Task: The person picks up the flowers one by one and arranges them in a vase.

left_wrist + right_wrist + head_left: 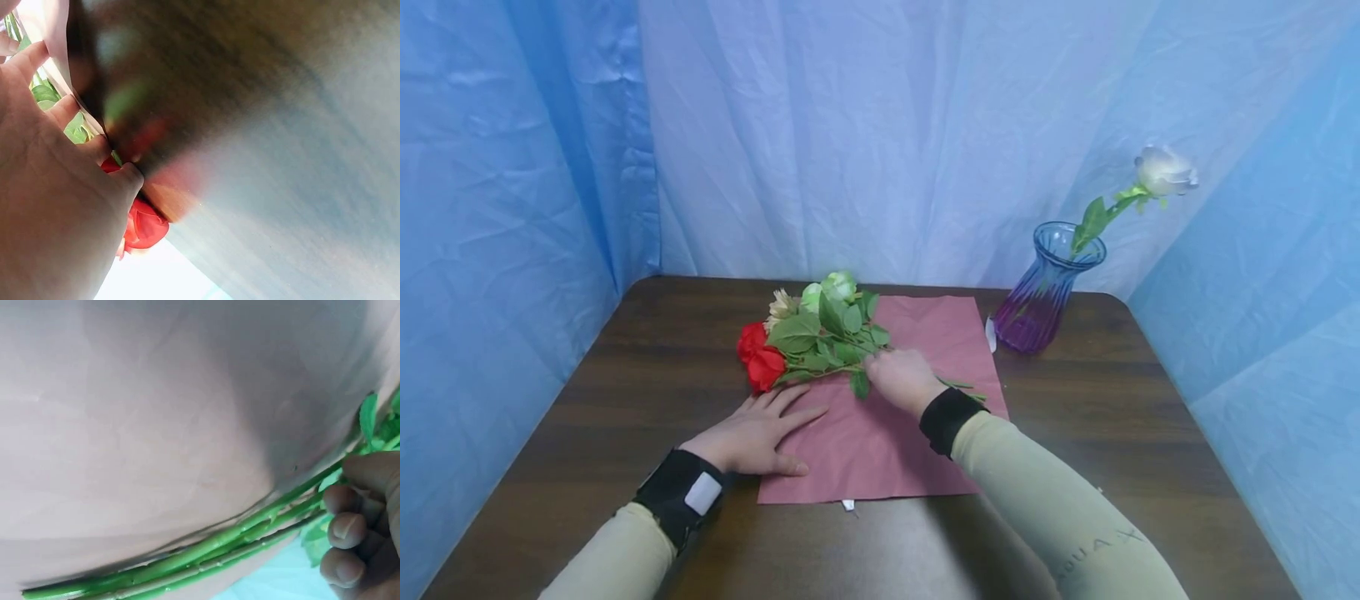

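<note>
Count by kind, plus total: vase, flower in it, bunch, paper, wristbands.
Blue-to-purple ribbed glass vase: 1
White long-stemmed rose, in the vase: 1
Bunch of red, cream and pale green flowers: 1
Flat pink paper sheet: 1
Black wristbands, one per wrist: 2
Total: 6

We have a dark brown, wood-grained table (1120, 383) with rounded far corners and a sheen toward its near side; on it we see a pink sheet (887, 458) laid flat around the middle; a blue-to-purple glass vase (1037, 304) stands on the wood beyond the sheet's right edge; a small white piece (990, 334) lies between them; another white scrap (848, 505) pokes out at the sheet's near edge.
</note>
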### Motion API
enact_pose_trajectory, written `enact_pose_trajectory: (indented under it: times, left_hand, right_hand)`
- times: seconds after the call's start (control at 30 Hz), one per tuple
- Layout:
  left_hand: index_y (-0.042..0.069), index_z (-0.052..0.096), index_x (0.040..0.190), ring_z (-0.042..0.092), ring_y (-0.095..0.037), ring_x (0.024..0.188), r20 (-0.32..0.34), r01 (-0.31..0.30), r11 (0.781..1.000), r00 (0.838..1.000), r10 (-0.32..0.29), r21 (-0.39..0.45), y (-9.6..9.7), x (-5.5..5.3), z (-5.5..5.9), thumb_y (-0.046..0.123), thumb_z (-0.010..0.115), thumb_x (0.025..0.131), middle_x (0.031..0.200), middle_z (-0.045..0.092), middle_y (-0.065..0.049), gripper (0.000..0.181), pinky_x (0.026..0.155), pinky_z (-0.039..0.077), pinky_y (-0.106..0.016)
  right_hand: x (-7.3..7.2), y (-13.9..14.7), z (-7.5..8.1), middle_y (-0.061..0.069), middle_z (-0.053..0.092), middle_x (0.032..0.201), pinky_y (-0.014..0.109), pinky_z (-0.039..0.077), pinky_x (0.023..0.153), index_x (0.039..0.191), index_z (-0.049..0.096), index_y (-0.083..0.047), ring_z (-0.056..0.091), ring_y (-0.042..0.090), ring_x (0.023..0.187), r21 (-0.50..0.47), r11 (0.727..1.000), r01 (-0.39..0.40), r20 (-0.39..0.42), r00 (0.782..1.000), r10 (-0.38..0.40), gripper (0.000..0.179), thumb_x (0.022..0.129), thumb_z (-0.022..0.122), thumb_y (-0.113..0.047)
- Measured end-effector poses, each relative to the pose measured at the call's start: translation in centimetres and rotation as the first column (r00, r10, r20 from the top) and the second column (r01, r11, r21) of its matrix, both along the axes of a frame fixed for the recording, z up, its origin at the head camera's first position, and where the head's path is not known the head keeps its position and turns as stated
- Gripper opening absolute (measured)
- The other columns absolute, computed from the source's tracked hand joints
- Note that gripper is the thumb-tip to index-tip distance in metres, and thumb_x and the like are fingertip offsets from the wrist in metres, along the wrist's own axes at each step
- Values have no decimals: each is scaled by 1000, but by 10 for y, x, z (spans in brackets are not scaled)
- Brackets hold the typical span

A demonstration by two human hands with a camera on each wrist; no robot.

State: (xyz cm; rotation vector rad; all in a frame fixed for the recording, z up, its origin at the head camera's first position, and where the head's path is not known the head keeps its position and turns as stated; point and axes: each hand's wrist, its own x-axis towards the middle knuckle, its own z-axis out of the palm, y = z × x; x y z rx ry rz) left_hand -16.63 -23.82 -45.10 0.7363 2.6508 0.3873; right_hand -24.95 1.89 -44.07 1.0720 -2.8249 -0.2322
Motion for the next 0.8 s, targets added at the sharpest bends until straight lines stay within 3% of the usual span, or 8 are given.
enact_pose_trajectory:
  times: [0.17, 0.4, 0.63, 0.8]
  left_hand:
    - [35, 38, 158, 20, -44, 151, 10, -5, 1000, 1000, 5, 2, 0, 0, 0, 62, 74, 82, 167, 22, -9, 88, 116, 16, -74]
    - [35, 37, 159, 23, -41, 151, 19, -11, 1000, 1000, 11, 15, 0, 0, -1, 61, 75, 83, 167, 22, -11, 89, 116, 16, -75]
    - [31, 39, 158, 15, -45, 153, -33, 25, 1000, 999, -25, 4, 0, 1, 0, 60, 74, 84, 167, 24, -13, 87, 116, 16, -74]
    - [27, 40, 158, 7, -51, 153, -81, 54, 999, 995, -53, 5, -1, 2, -1, 62, 72, 86, 165, 26, -16, 86, 117, 16, -73]
  right_hand:
    - [2, 1, 3, 2, 70, 82, 40, 59, 58, 91, 65, -11, 70, 21, 74, -41, 999, 5, -11, 1000, -6, 10, 98, 62, -4]
    - [6, 3, 17, 0, 62, 70, 34, 55, 49, 81, 60, -11, 63, 16, 62, -66, 997, -40, -130, 991, 31, 19, 95, 62, 1]
    - [5, 2, 40, 1, 58, 68, 33, 53, 46, 79, 60, -10, 60, 16, 58, -56, 996, -62, -208, 977, 50, 27, 99, 69, -27]
    - [5, 5, 61, 1, 56, 65, 29, 48, 43, 81, 63, -8, 54, 13, 52, -29, 993, -114, -314, 944, 99, 16, 97, 65, -7]
